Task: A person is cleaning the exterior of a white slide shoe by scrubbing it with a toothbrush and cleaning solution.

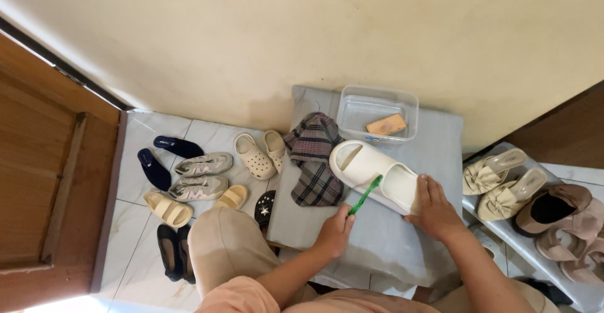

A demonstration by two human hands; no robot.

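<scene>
Place: we are in a home entryway.
Door: a wooden door [38, 181] stands at our left.
Floor: we see pale tiles [135, 237] with house shoes [201, 173].
Rack: more sandals [503, 184] fill a grey shoe rack [522, 250] below a cream wall [314, 30].

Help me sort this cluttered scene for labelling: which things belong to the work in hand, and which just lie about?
In use:
left hand holding green toothbrush
right hand steadying white slide sandal
grey surface

Lying about:
plaid cloth
clear tub with a sponge
shoes on the tiled floor
bow sandals
</scene>
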